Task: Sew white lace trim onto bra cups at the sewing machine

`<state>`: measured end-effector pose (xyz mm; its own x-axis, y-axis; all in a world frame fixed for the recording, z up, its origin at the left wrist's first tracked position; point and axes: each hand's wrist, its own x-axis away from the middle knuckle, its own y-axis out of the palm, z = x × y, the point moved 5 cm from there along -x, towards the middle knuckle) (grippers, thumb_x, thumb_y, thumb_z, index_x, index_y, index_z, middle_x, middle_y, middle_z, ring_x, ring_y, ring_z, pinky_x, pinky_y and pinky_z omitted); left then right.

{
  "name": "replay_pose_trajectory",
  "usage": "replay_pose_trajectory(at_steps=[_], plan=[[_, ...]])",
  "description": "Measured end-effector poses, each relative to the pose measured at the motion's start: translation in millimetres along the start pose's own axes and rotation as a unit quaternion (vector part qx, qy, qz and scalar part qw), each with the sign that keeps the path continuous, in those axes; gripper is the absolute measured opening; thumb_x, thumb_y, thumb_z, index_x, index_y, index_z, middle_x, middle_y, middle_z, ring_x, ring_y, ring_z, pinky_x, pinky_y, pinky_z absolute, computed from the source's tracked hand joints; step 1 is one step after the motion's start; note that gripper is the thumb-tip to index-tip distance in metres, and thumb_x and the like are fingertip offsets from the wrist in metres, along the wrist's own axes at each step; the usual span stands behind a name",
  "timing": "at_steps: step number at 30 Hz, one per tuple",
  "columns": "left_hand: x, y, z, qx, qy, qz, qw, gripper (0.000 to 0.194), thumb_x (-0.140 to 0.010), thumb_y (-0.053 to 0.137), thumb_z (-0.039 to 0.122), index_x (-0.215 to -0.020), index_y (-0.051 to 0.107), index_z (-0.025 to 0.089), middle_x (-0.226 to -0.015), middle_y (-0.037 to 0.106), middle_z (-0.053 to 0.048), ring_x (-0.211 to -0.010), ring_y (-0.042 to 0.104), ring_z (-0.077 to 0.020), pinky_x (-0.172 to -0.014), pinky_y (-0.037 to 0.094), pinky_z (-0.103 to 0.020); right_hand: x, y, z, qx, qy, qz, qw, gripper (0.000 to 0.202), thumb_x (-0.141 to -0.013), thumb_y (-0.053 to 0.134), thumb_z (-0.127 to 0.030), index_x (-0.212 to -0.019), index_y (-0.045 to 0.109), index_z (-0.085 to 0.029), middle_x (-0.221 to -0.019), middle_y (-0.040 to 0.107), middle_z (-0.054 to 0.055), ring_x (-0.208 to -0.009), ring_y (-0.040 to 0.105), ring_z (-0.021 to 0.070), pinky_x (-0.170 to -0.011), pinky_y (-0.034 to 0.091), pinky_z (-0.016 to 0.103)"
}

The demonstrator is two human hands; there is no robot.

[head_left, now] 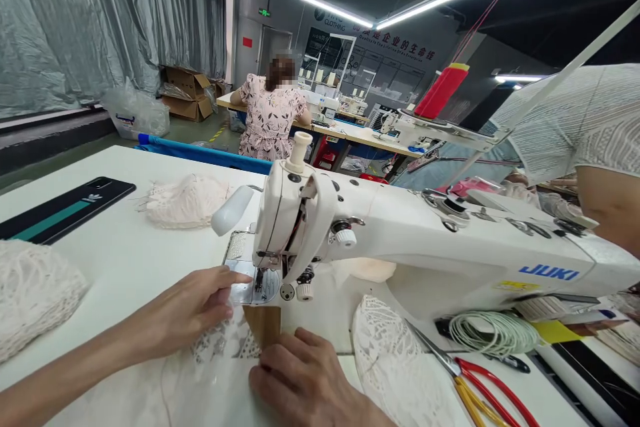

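A white sewing machine (425,233) spans the middle and right, its needle area above a metal plate (243,290). My left hand (207,297) is left of the presser foot, index finger stretched toward it and the other fingers bent, the hand open. White lace fabric (217,341) lies under and below that hand. My right hand (303,373) rests nearer to me, fingers curled down at the edge of a brown piece (267,323) beside the lace; what its fingertips hold, if anything, is hidden. Another lace piece (387,347) lies to its right.
Scissors with red and yellow handles (493,390) and a coil of pale cord (493,332) lie at the right. Lace pieces (187,200) and a dark phone (70,209) are on the left. A person (273,113) sits ahead; another person's arm (613,203) shows at right.
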<state>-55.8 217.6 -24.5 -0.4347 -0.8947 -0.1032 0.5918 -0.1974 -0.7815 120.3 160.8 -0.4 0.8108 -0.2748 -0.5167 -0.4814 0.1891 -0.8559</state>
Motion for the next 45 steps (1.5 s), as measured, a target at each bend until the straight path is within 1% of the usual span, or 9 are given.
replay_pose_trajectory(at_steps=[3,7,18,25,28,32,36,40,45], plan=[[0.6,1.6,1.7,0.024,-0.003,-0.001,1.000,0.032,-0.089,0.045,0.028,-0.118,0.054,0.022,-0.082,0.058,-0.001,-0.070,0.058,-0.0164,-0.064,0.047,-0.026,0.9,2.3,1.2,0.007,0.005,0.006,1.000,0.022,-0.093,0.041,-0.010,-0.082,0.060,-0.013,-0.067,0.054,0.001,-0.057,0.046,0.0126,-0.049,0.028,0.027],[0.4,-0.6,7.5,0.015,0.004,-0.005,1.000,0.028,-0.089,0.044,0.027,-0.113,0.057,0.022,-0.074,0.055,0.002,-0.065,0.055,-0.0148,-0.060,0.044,-0.024,1.4,5.9,0.6,0.013,0.007,0.035,0.999,0.022,-0.091,0.043,-0.007,-0.077,0.058,-0.016,-0.066,0.053,-0.001,-0.055,0.044,0.0109,-0.049,0.026,0.026],[2.7,6.0,5.0,-0.009,0.021,0.019,1.000,0.030,-0.087,0.047,0.024,-0.115,0.057,0.024,-0.076,0.060,0.001,-0.067,0.056,-0.0158,-0.062,0.044,-0.023,1.0,-1.4,0.2,0.009,-0.006,0.053,0.999,0.022,-0.084,0.046,-0.002,-0.070,0.054,-0.017,-0.065,0.053,-0.003,-0.053,0.045,0.0093,-0.049,0.026,0.025],[1.6,4.9,7.6,-0.013,0.010,0.013,1.000,0.028,-0.086,0.049,0.022,-0.112,0.058,0.025,-0.076,0.060,0.002,-0.068,0.056,-0.0173,-0.063,0.043,-0.025,0.0,0.4,-0.3,0.000,0.001,0.077,0.997,0.016,-0.079,0.053,-0.004,-0.072,0.056,-0.018,-0.064,0.057,-0.004,-0.051,0.043,0.0091,-0.048,0.024,0.026],[1.8,5.2,7.3,-0.013,0.005,0.010,1.000,0.028,-0.084,0.050,0.019,-0.110,0.058,0.027,-0.075,0.060,0.003,-0.067,0.057,-0.0170,-0.061,0.043,-0.024,-0.3,0.2,0.0,-0.006,0.003,0.085,0.996,0.017,-0.077,0.052,-0.003,-0.073,0.057,-0.019,-0.068,0.062,-0.003,-0.052,0.043,0.0093,-0.048,0.024,0.026],[2.7,5.7,6.3,0.000,-0.006,0.014,1.000,0.032,-0.084,0.048,0.021,-0.113,0.057,0.028,-0.077,0.061,0.003,-0.071,0.058,-0.0174,-0.066,0.045,-0.024,0.3,0.5,0.9,-0.001,0.006,0.080,0.997,0.016,-0.075,0.054,-0.004,-0.075,0.057,-0.020,-0.078,0.067,-0.003,-0.053,0.045,0.0093,-0.049,0.026,0.026],[2.8,6.6,6.2,0.015,-0.040,0.005,0.999,0.033,-0.083,0.048,0.022,-0.114,0.059,0.027,-0.079,0.062,0.001,-0.075,0.058,-0.0189,-0.070,0.045,-0.026,1.4,1.4,0.7,0.012,-0.005,0.087,0.996,0.012,-0.074,0.061,-0.008,-0.074,0.057,-0.019,-0.080,0.068,-0.004,-0.053,0.044,0.0095,-0.049,0.024,0.026],[3.1,7.6,6.6,0.027,-0.058,-0.003,0.998,0.034,-0.084,0.047,0.022,-0.115,0.058,0.026,-0.082,0.061,0.001,-0.078,0.057,-0.0196,-0.073,0.044,-0.029,0.1,2.9,2.0,0.018,0.000,0.086,0.996,0.006,-0.082,0.061,-0.018,-0.076,0.059,-0.017,-0.075,0.067,-0.003,-0.052,0.045,0.0095,-0.048,0.024,0.027],[4.7,8.3,5.6,0.027,-0.045,0.022,0.998,0.034,-0.084,0.045,0.022,-0.115,0.058,0.026,-0.082,0.060,0.002,-0.077,0.056,-0.0186,-0.072,0.043,-0.028,-2.3,2.9,2.4,0.002,0.003,0.091,0.996,0.020,-0.095,0.050,-0.027,-0.083,0.061,-0.015,-0.070,0.066,-0.003,-0.051,0.047,0.0099,-0.047,0.024,0.028]])
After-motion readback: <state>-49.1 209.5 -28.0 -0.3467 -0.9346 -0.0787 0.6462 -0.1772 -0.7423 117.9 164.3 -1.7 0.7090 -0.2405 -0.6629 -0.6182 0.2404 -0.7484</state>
